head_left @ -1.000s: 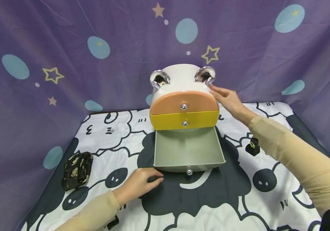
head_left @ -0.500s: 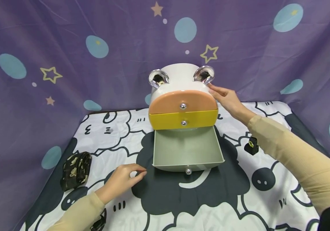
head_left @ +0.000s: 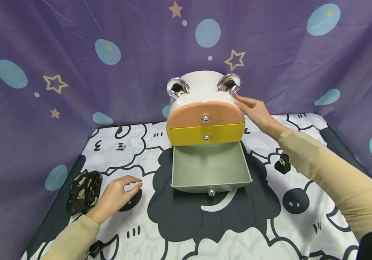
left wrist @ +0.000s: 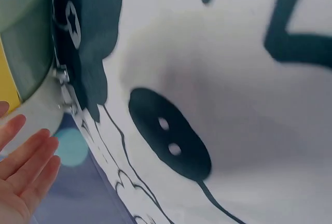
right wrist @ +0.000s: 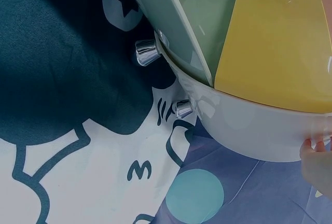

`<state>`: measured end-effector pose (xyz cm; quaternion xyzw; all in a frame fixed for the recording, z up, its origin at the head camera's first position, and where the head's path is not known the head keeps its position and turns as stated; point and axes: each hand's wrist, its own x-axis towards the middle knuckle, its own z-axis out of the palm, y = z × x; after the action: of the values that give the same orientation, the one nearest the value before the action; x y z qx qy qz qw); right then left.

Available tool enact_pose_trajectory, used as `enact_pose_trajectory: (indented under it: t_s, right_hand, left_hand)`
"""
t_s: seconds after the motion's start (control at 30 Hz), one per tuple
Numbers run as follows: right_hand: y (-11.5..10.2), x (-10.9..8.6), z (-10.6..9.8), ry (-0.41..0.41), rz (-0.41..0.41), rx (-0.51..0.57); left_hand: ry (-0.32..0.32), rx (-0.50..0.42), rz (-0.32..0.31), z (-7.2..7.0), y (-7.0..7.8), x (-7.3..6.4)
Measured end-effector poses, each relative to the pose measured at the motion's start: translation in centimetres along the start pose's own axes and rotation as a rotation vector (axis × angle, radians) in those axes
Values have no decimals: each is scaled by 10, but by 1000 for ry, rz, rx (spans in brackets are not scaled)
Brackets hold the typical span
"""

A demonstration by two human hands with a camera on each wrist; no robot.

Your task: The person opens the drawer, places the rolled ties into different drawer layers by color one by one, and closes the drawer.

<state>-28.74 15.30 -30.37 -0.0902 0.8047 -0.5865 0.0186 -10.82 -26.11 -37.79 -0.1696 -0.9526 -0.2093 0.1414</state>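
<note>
A white drawer box (head_left: 202,81) with two silver ear-like rings stands at the back of the table. Its orange top drawer (head_left: 189,113) and yellow middle drawer (head_left: 186,136) are closed, while the green bottom drawer (head_left: 212,166) is pulled out and bare inside. My right hand (head_left: 254,112) rests its fingertips on the box's upper right side; the right wrist view shows that hand (right wrist: 317,164) at the white wall. My left hand (head_left: 117,193) hovers left of the green drawer, holding nothing, fingers relaxed. In the left wrist view its fingers (left wrist: 31,156) are extended.
A folded camouflage pouch (head_left: 84,192) lies at the table's left, close to my left hand. A small black object (head_left: 282,164) is beside my right sleeve. Purple curtain (head_left: 140,72) hangs behind the cartoon-print cloth (head_left: 186,231).
My left hand has moved left, away from the green drawer's front corner and toward the camouflage pouch. My right hand stays at the box, and the drawers have not moved.
</note>
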Motion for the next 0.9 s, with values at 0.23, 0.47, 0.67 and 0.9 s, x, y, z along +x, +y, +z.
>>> enact_pose_trajectory:
  t_s: [0.23,0.47,0.67,0.9]
  right_hand:
    - [-1,-1,0,1,2,-4]
    - [-1,-2,0,-9,0,-2]
    - [0,-1,0,-9,-3,-2]
    - [2,0,0,-5,-2,-6]
  left_hand:
    - [-11,20,-55,-12,-12,-3]
    - [-16,44,-116,-20,-25,-8]
    - [-27,71,-200,-27,-37,-12]
    - [-11,89,-220,-35,-46,-18]
